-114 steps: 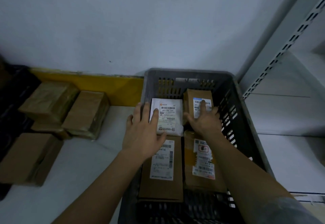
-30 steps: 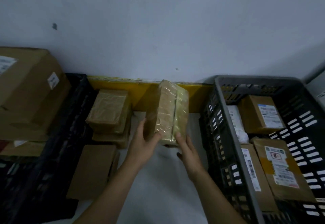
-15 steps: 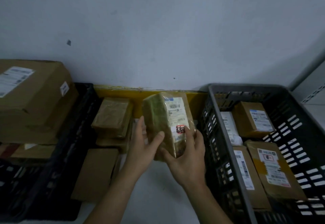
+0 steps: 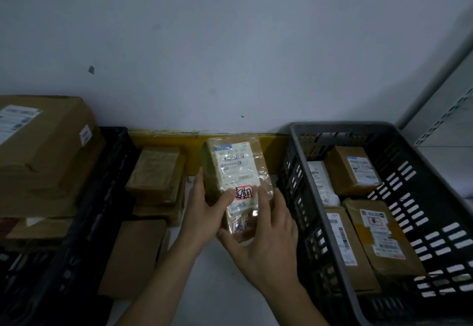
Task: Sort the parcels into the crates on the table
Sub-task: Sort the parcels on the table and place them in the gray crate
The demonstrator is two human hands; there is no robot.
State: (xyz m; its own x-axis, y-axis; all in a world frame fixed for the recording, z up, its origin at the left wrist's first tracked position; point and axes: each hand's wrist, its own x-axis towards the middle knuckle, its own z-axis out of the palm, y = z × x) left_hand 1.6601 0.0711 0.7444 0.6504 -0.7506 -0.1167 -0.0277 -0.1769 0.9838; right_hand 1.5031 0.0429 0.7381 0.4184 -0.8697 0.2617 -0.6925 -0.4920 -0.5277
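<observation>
A tape-wrapped brown parcel (image 4: 234,172) with a white shipping label and a red-marked sticker is held up between the two crates, label facing me. My left hand (image 4: 204,213) grips its left side and my right hand (image 4: 266,241) holds its lower right end. The grey crate (image 4: 425,197) on the right holds several labelled parcels, among them a white pouch (image 4: 318,182). The black crate (image 4: 97,197) on the left holds a large cardboard box (image 4: 43,151).
Two stacked wrapped parcels (image 4: 156,172) and a plain cardboard box (image 4: 135,254) lie on the white table (image 4: 204,287) between the crates. A yellow strip (image 4: 163,138) runs along the wall. Metal shelving (image 4: 445,125) stands at the far right.
The hands left the grey crate, picked the wrapped parcel up off the table and turned it so its label faces me. The view has shifted left.
</observation>
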